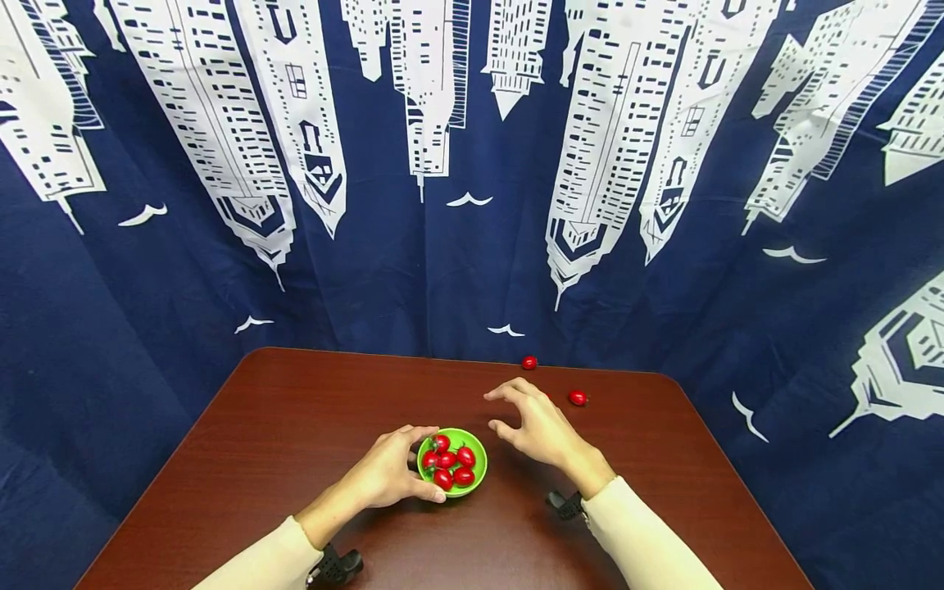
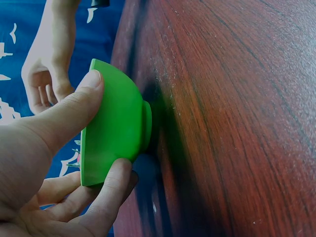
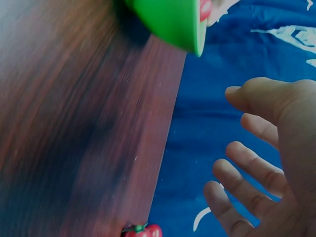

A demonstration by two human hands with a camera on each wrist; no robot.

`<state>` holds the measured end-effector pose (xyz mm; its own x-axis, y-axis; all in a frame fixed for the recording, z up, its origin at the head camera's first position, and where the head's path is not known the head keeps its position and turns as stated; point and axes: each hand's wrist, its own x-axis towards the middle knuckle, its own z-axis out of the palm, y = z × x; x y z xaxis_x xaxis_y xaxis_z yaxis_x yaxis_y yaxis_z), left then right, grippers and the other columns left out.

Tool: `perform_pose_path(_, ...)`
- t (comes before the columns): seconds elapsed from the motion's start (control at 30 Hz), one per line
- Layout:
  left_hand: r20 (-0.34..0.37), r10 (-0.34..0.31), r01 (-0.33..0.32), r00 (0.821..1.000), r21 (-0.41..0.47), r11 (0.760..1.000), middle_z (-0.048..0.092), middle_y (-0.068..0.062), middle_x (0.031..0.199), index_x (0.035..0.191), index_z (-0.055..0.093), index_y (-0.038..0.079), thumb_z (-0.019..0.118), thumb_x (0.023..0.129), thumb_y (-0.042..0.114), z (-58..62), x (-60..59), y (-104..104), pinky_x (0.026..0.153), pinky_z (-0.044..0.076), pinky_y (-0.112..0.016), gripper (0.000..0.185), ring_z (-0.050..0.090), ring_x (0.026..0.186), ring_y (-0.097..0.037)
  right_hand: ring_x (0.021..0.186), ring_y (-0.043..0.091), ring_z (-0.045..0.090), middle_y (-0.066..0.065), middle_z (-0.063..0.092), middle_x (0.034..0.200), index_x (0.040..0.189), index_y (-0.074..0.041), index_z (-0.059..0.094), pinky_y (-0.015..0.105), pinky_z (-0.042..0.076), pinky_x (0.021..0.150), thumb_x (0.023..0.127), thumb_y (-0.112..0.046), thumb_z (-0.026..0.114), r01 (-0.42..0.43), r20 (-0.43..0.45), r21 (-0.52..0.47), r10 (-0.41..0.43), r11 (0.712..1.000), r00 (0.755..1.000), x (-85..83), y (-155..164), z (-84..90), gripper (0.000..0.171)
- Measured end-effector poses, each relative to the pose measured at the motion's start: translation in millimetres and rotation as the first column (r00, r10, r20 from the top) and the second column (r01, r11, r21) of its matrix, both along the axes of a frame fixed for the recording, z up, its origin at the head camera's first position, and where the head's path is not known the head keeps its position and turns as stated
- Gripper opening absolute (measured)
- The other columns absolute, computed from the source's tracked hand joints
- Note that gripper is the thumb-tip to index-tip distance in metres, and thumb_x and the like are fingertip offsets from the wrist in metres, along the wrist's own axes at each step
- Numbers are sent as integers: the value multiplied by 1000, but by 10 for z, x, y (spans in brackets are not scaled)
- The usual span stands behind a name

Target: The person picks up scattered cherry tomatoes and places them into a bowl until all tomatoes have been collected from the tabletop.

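In the head view, a small green bowl [image 1: 481,475] holding several red cherry tomatoes [image 1: 465,456] stands on the brown table. My left hand [image 1: 387,469] grips its left side. In the left wrist view the thumb lies on the near side of the bowl [image 2: 116,123] and the fingers curl at its lower edge. To the right of the bowl, my right hand [image 1: 538,426] hovers with fingers spread and nothing between them. The right wrist view also shows this right hand [image 3: 266,158] apart from the bowl [image 3: 170,22], with a cherry tomato [image 3: 148,231] at the bottom edge.
One loose cherry tomato [image 1: 529,362] lies at the table's back edge, another [image 1: 578,398] right of my right hand, and a third is mostly hidden behind that hand. A dark blue cloth [image 1: 383,270] with white buildings hangs behind the wooden table [image 1: 295,426].
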<state>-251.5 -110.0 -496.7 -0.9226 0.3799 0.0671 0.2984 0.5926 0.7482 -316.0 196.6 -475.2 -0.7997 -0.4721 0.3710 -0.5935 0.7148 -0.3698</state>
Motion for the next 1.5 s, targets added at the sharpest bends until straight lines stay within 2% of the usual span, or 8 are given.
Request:
perform_pose_path(0.3, 12, 0, 0, 1000, 20, 1000, 72, -20, 143, 160, 67, 5, 114, 74, 24, -4, -7, 1, 88, 71, -39, 100, 83, 114, -31, 135, 33, 74, 5, 76, 141, 140, -16, 80, 58, 61, 117, 97, -19, 95, 30, -17, -15, -30, 999, 999, -140, 176, -64, 45)
perform_pose_path(0.67, -19, 8, -9, 1000, -24, 1000, 74, -17, 143, 159, 68, 8, 114, 73, 30, -7, 27, 11, 92, 68, -44, 100, 82, 112, -27, 141, 40, 65, 12, 70, 150, 149, -13, 76, 62, 58, 116, 96, -31, 96, 99, 63, 11, -100, 995, 993, -293, 399, -183, 60)
perform_pose_path(0.9, -26, -2, 2, 1000, -15, 1000, 75, -14, 138, 159, 67, 6, 114, 74, 29, -6, 22, 4, 90, 70, -42, 100, 83, 111, -29, 146, 46, 60, 16, 68, 156, 154, -12, 73, 70, 56, 119, 95, -36, 96, 129, 92, 21, -130, 991, 987, -388, 522, -258, 67)
perform_pose_path(1.27, -12, -3, 3, 1000, -6, 1000, 73, -17, 140, 160, 67, 6, 114, 74, 28, -14, 19, -5, 91, 70, -43, 100, 84, 113, -30, 148, 46, 63, 21, 65, 161, 158, -6, 69, 68, 55, 123, 91, -32, 99, 122, 135, 37, -126, 992, 983, -521, 648, -383, 77)
perform_pose_path(1.4, -19, -6, 6, 1000, -6, 1000, 74, -17, 139, 160, 67, 6, 114, 75, 28, -19, 19, -7, 93, 70, -44, 100, 84, 113, -31, 147, 44, 65, 22, 67, 159, 157, -4, 69, 66, 55, 125, 92, -27, 98, 115, 148, 44, -120, 992, 982, -549, 659, -402, 75)
perform_pose_path(1.5, -23, -9, 9, 1000, -6, 1000, 74, -16, 139, 160, 67, 5, 113, 75, 29, -21, 18, -3, 92, 71, -44, 100, 84, 113, -31, 142, 43, 70, 21, 72, 152, 153, -2, 71, 65, 56, 123, 94, -22, 97, 100, 127, 49, -105, 994, 986, -566, 653, -423, 67)
